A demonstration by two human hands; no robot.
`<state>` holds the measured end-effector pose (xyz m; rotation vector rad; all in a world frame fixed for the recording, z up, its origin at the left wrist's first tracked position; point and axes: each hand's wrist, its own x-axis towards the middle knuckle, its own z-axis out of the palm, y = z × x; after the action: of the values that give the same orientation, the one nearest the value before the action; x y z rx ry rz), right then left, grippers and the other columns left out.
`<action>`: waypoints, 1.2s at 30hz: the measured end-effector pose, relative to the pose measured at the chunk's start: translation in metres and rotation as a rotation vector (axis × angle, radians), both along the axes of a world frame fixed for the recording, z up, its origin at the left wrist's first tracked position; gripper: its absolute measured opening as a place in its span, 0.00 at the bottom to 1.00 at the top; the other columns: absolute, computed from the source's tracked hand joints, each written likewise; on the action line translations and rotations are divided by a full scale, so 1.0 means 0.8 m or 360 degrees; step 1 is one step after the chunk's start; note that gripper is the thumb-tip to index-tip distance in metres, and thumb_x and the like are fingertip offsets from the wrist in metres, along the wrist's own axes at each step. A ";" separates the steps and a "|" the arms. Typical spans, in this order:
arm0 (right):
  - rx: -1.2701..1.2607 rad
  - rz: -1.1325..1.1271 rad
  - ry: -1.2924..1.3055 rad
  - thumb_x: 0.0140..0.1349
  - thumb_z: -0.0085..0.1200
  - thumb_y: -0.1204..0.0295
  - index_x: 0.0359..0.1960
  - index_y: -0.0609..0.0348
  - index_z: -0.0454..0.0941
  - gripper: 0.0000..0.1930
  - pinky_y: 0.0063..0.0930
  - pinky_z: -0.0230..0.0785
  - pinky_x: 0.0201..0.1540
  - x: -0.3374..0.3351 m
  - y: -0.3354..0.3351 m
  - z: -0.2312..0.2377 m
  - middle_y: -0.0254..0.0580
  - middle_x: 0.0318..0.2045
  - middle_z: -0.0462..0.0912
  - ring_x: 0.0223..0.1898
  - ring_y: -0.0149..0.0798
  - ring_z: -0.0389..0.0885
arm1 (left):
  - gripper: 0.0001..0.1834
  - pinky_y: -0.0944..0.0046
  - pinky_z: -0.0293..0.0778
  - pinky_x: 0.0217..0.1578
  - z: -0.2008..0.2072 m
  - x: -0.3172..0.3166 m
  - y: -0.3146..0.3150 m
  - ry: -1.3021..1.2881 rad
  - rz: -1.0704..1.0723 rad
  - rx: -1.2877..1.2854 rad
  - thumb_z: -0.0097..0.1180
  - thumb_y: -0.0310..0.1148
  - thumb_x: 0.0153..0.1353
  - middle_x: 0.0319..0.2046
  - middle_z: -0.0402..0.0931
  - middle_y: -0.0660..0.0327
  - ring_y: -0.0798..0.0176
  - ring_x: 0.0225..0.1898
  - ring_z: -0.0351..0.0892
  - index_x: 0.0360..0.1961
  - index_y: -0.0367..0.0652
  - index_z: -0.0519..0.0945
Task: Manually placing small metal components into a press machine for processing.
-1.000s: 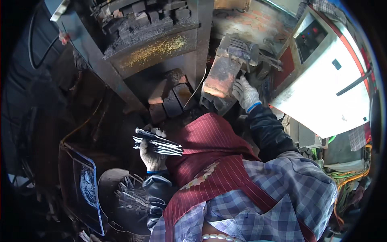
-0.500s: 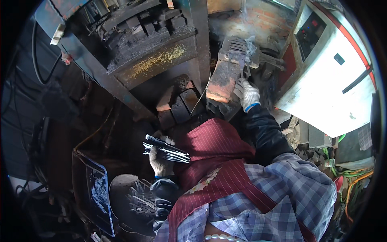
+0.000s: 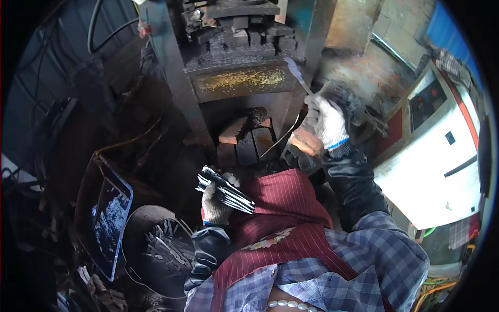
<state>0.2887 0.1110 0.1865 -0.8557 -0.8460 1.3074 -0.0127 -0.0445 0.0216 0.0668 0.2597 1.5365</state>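
Observation:
My left hand [image 3: 215, 207], in a pale knitted glove, is closed around a bundle of thin metal strips [image 3: 234, 196] in front of the maroon apron. My right hand [image 3: 330, 124], gloved the same way, grips one end of a slim flat metal piece [image 3: 298, 75]. That piece slants up and left, its wider tip in front of the right post of a heavy soot-covered press frame [image 3: 195, 125]. Below my right hand a reddish brick [image 3: 306, 141] shows; the hand and forearm hide part of what lies behind.
Bricks [image 3: 244, 145] are stacked under the press. At left stand a blue-rimmed container [image 3: 126, 229] and a round tub [image 3: 131, 221] with several loose metal strips. A white cabinet [image 3: 442, 166] with a red edge stands at right. Cables [image 3: 436, 296] lie at lower right.
My right hand has lifted away from the bricks and slatted block, bringing the metal piece up toward the press. The left hand still holds its bundle. The view has swung to the right.

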 end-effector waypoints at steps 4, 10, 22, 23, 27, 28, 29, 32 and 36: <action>0.0156 0.0182 -0.0057 0.66 0.55 0.66 0.38 0.64 0.81 0.12 0.22 0.65 0.21 -0.077 0.086 0.037 0.31 0.23 0.79 0.19 0.26 0.73 | 0.20 0.40 0.73 0.57 -0.006 -0.003 -0.003 -0.0117 -0.0015 -0.0014 0.56 0.33 0.60 0.45 0.79 0.49 0.43 0.51 0.79 0.54 0.41 0.74; 0.0087 0.0307 0.0005 0.67 0.53 0.69 0.36 0.67 0.80 0.11 0.25 0.69 0.23 -0.133 0.189 0.060 0.36 0.25 0.79 0.22 0.30 0.75 | 0.19 0.40 0.75 0.56 -0.001 -0.009 -0.005 -0.0119 0.0061 -0.0068 0.56 0.33 0.61 0.45 0.79 0.50 0.45 0.50 0.80 0.52 0.40 0.74; 0.0201 0.0624 -0.0511 0.70 0.48 0.49 0.52 0.73 0.73 0.31 0.19 0.51 0.24 -0.139 0.213 0.048 0.25 0.19 0.63 0.20 0.23 0.60 | 0.33 0.45 0.72 0.57 0.017 -0.013 -0.006 -0.0148 0.0154 0.0062 0.62 0.39 0.58 0.51 0.72 0.48 0.46 0.55 0.73 0.61 0.38 0.66; 0.0231 0.0686 -0.0696 0.70 0.44 0.44 0.56 0.74 0.71 0.36 0.21 0.51 0.26 -0.142 0.198 0.040 0.25 0.20 0.63 0.21 0.24 0.58 | 0.33 0.45 0.71 0.59 0.015 -0.014 -0.008 -0.0153 0.0159 0.0082 0.61 0.40 0.58 0.53 0.71 0.47 0.46 0.56 0.73 0.62 0.37 0.66; 0.0395 0.1045 -0.1328 0.71 0.49 0.59 0.48 0.65 0.78 0.19 0.22 0.69 0.27 -0.140 0.091 -0.008 0.30 0.25 0.78 0.23 0.27 0.74 | 0.33 0.42 0.69 0.61 0.011 -0.017 -0.008 -0.0163 0.0207 0.0175 0.62 0.38 0.58 0.54 0.70 0.46 0.45 0.57 0.72 0.61 0.35 0.65; 0.0087 0.1304 -0.1066 0.70 0.49 0.61 0.47 0.64 0.78 0.17 0.23 0.73 0.29 -0.135 0.056 -0.018 0.32 0.27 0.80 0.25 0.27 0.77 | 0.33 0.42 0.69 0.61 0.011 -0.017 -0.007 -0.0176 0.0211 0.0223 0.62 0.38 0.58 0.54 0.70 0.46 0.45 0.57 0.72 0.61 0.34 0.65; 0.0019 0.1429 -0.1165 0.69 0.51 0.61 0.47 0.64 0.79 0.17 0.22 0.73 0.31 -0.133 0.024 -0.026 0.33 0.28 0.81 0.26 0.28 0.78 | 0.34 0.42 0.68 0.62 0.011 -0.017 -0.006 -0.0209 0.0220 0.0244 0.63 0.37 0.57 0.54 0.70 0.47 0.45 0.58 0.71 0.61 0.35 0.65; -0.0189 0.1692 -0.1281 0.67 0.53 0.60 0.45 0.64 0.81 0.18 0.22 0.74 0.32 -0.140 -0.064 -0.061 0.35 0.29 0.83 0.28 0.28 0.80 | 0.34 0.41 0.66 0.63 0.013 -0.016 -0.004 -0.0270 0.0222 0.0292 0.63 0.37 0.57 0.55 0.69 0.47 0.45 0.59 0.70 0.61 0.36 0.65; 0.0092 0.1883 -0.1856 0.68 0.51 0.57 0.43 0.63 0.82 0.19 0.29 0.73 0.37 -0.151 -0.120 -0.089 0.42 0.31 0.85 0.32 0.32 0.82 | 0.35 0.41 0.65 0.64 0.016 -0.013 -0.007 -0.0313 0.0151 0.0375 0.63 0.38 0.55 0.56 0.69 0.46 0.44 0.61 0.69 0.62 0.37 0.65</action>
<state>0.1680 0.0154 0.1155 -1.1004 -2.5669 1.6738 -0.0228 -0.0497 0.0340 0.0896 -0.0762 1.6496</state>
